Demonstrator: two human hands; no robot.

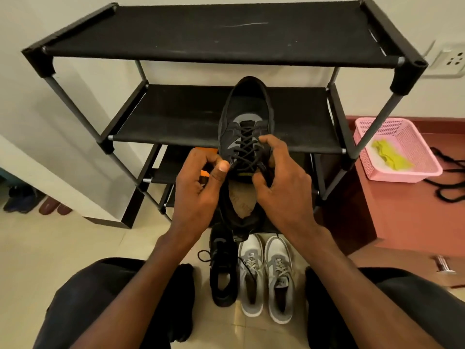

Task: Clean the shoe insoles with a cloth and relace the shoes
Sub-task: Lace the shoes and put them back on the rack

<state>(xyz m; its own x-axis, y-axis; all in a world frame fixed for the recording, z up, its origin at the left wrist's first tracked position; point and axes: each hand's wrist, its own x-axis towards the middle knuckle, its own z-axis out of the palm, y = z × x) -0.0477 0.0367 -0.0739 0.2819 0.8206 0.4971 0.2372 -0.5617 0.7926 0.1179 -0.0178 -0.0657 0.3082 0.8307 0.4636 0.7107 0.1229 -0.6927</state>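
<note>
- Black shoe rack [221, 34], three tiers visible, against the wall; middle shelf front edge behind the hands
- Pink basket [425, 170] on the red-brown ledge right of the rack; yellow cloth [390, 154] lying inside it
- Black shoe [245, 107] held up before the middle shelf, toe pointing away; tan insole [242, 200] visible in its opening
- Second black shoe [222, 273] and grey pair [266, 275] on the floor tiles between the knees
- Left hand [198, 195] pinching the lace [245, 144] end at the upper left eyelets; right hand [281, 182] clasping the lace end on the right side
</note>
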